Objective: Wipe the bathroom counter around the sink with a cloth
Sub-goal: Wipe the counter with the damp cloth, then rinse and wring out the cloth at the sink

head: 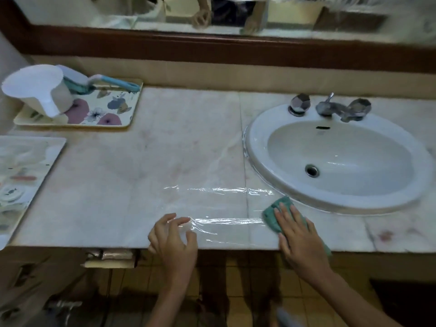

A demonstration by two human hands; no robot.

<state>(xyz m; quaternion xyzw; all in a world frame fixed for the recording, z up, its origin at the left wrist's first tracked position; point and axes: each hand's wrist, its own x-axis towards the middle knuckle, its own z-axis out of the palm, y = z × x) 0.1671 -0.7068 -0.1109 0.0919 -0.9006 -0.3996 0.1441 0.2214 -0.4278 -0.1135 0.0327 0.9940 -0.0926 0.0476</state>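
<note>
A pale marble counter (165, 149) holds a white oval sink (259, 142) at the right. My right hand (299, 234) presses flat, fingers straight, on a teal cloth (271, 215) at the counter's front edge, just left of the sink's front rim. Wet shiny streaks (221, 223) run left from the cloth across the marble. My left hand (172, 237) rests at the front edge with fingers loosely curled, fingertips touching the counter, holding nothing.
A chrome faucet with two knobs (330, 107) stands behind the sink. At the back left a floral tray (113, 107) carries a white jug (37, 88) and a blue-handled brush (113, 82). Another tray (28, 161) lies at the left edge. A mirror (236, 13) runs along the wall.
</note>
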